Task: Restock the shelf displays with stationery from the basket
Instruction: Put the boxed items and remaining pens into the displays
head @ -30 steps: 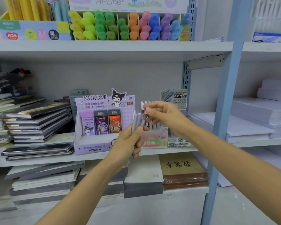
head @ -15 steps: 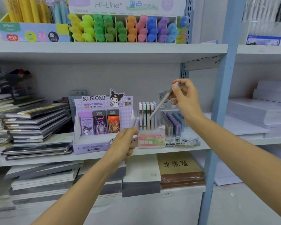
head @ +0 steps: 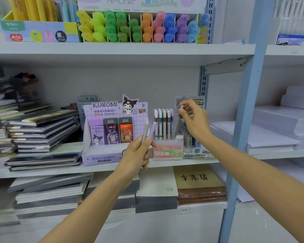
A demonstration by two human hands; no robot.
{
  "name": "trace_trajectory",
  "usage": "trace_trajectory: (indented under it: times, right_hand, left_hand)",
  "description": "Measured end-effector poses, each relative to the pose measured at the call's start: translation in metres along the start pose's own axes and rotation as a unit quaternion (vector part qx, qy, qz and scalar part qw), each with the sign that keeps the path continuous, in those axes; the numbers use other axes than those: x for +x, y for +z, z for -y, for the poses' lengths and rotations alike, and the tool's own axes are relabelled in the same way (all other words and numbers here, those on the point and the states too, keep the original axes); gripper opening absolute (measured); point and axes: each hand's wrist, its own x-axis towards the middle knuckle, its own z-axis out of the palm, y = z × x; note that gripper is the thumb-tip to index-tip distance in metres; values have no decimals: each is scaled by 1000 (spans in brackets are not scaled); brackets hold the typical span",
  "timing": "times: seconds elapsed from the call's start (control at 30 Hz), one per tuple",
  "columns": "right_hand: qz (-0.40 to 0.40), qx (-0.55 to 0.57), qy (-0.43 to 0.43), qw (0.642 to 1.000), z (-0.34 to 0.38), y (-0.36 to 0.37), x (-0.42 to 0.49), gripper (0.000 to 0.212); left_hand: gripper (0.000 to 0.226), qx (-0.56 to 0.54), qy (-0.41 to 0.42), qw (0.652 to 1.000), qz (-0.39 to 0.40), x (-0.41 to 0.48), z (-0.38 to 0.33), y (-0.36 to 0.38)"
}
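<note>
1. At the middle shelf [head: 60, 170]: right hand [head: 194, 120], fingers [head: 183, 112] clamped on top end of grey pen [head: 176, 126], tilted, tip down into the Fruit Soda display [head: 168, 149].
2. Just in front of the Kuromi box [head: 104, 155]: left hand [head: 136, 155] gripping 2 spare pens [head: 148, 132].
3. Likely step: seat the pen. Bring upright, match the standing pens [head: 163, 121], lower into a free slot, then release.
4. Avoid knocking neighbours; hold spares clear.

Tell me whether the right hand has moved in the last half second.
Yes. The right hand has dropped down and left toward the Fruit Soda box; its pen, earlier slanted above the box, now reaches into it.
</note>
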Motion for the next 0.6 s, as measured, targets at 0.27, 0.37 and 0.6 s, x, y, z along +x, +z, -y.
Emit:
trace_trajectory:
  times: [0.27,0.37,0.6]
  right_hand:
    - [71,-52,-33,996,4,-7,15,9]
    - [62,-68,-40,995,6,-4,16,14]
    - [53,-126,-83,987,4,-5,19,7]
  left_hand:
    - [31,-2,-13,1000,-21,4,4,-1]
    - [32,-2,-11,1000,-16,3,4,0]
    - [33,-13,-20,1000,-15,2,3,-1]
